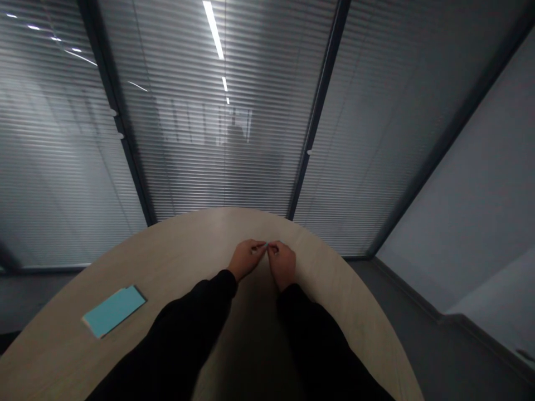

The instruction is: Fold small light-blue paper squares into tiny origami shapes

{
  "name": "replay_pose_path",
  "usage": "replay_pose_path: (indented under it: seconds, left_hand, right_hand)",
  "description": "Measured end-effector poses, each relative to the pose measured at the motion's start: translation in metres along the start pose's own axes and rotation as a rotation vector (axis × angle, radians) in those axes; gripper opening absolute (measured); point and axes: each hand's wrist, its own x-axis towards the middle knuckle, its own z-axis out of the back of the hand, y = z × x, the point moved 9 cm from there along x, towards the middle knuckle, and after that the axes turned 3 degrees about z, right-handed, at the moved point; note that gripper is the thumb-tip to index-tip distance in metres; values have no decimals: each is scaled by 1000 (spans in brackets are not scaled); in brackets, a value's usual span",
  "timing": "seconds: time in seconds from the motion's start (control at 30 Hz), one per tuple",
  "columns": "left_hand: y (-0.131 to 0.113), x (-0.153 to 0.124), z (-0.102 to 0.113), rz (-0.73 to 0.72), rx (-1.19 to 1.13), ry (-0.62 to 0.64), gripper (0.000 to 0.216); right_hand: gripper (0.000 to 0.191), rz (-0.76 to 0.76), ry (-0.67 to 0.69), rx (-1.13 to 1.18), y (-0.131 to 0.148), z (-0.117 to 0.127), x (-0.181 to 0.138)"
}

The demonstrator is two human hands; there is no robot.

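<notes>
My left hand (pixel 247 259) and my right hand (pixel 281 263) meet over the far half of the table, thumbs and fingertips pinched together. Between the fingertips shows a tiny teal piece (pixel 266 244); most of it is hidden, and I cannot make out its shape. Both hands appear closed on it. Off to the left, well apart from the hands, lies a stack of teal paper sheets (pixel 113 312). Its sheets are slightly out of line, with a paler edge at the lower left.
The round light-wood table (pixel 334 312) curves away toward a glass partition with closed blinds (pixel 225 161) and dark frame posts. A pale wall (pixel 472 223) stands at the right, above a grey floor (pixel 401 295). Black sleeves cover both forearms.
</notes>
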Motion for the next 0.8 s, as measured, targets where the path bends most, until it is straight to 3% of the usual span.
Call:
replay_pose_path:
  seconds: [0.23, 0.57, 0.8]
  left_hand:
    - [13, 5, 2, 111, 107, -63, 25]
    - [11, 6, -3, 226, 265, -135, 24]
    - [7, 13, -14, 305, 338, -184, 24]
  right_hand:
    - [22, -16, 27, -7, -4, -3, 0]
    - [23, -61, 108, -45, -7, -10, 0]
    - [29, -79, 172, -180, 4, -7, -22]
